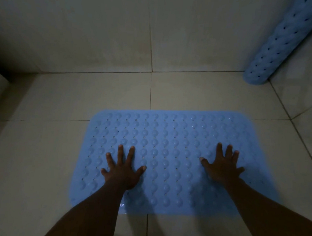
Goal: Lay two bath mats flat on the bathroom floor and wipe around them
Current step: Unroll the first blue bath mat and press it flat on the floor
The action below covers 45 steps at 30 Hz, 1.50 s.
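Left hand (123, 172) and right hand (222, 167), fingers spread, press flat blue mat (169, 160); rolled mat (284, 43) leans apart.

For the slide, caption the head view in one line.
Left hand and right hand press a blue bath mat flat on the tiled floor; second mat stays rolled.

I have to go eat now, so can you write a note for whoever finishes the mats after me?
Left hand: open, pressed flat on the blue mat.
Right hand: open, pressed flat on the same mat.
Blue mat: lying flat on the floor.
Second mat: rolled up, leaning in the far right corner.
Done: first mat is down.
Left: unroll and lay the second mat, then wipe around both. No cloth is in view.
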Motion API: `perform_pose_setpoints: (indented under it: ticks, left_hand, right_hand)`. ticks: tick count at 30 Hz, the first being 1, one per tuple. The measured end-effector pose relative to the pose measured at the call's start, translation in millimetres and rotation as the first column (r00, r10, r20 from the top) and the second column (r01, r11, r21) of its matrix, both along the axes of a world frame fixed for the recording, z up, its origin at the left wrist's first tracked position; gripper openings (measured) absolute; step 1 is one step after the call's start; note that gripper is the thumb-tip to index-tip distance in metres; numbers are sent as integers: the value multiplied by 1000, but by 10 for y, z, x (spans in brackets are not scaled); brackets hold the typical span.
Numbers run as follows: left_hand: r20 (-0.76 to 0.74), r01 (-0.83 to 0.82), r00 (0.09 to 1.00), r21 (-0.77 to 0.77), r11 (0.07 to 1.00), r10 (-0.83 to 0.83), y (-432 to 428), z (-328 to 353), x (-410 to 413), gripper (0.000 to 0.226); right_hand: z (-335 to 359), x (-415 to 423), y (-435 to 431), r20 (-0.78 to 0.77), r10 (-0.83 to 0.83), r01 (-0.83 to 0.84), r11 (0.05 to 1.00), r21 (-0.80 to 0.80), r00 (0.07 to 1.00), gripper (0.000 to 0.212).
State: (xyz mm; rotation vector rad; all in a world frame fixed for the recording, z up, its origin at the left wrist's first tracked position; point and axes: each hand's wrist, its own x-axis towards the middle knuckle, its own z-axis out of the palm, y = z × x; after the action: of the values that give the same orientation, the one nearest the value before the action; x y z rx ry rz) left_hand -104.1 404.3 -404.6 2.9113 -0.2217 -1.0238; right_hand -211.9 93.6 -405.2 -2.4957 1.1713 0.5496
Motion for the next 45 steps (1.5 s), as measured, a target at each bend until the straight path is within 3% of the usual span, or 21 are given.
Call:
perform_pose_setpoints:
  ticks: [7, 11, 14, 18, 29, 33, 37, 45]
  left_hand:
    - [-4, -15, 1000, -10, 1000, 15, -7, 9, 3, 92]
    - [119, -32, 992, -22, 999, 35, -111, 20, -86, 87]
    - [185, 51, 982, -48, 998, -41, -355, 17, -87, 84]
    - [95, 71, 993, -41, 997, -67, -578, -50, -80, 86]
    - [77, 83, 994, -21, 996, -81, -515, -64, -75, 90]
    - [137, 81, 988, -41, 996, -74, -586, -47, -70, 88]
    - [250, 200, 953, -95, 975, -171, -889, 6, 36, 81]
    - [324, 352, 904, -193, 916, -279, -1781, -36, 371, 76]
  right_hand:
    - [-11, -16, -38, 7, 25, -25, 1000, -13, 1000, 99]
    - [-31, -48, -39, 58, 76, -67, 988, -138, 995, 95]
    - [-59, -87, -110, 117, 125, -104, 979, -173, 985, 92]
    - [-123, -135, -170, 111, 169, -148, 973, -176, 979, 92]
    - [-94, -120, -194, 138, 204, -179, 969, -169, 969, 93]
    - [-51, -79, -243, 153, 197, -167, 968, -185, 968, 82]
    - [-58, 50, -384, 270, 283, -209, 940, -272, 920, 78]
    - [-110, 513, -810, 291, 368, -263, 902, -341, 883, 74]
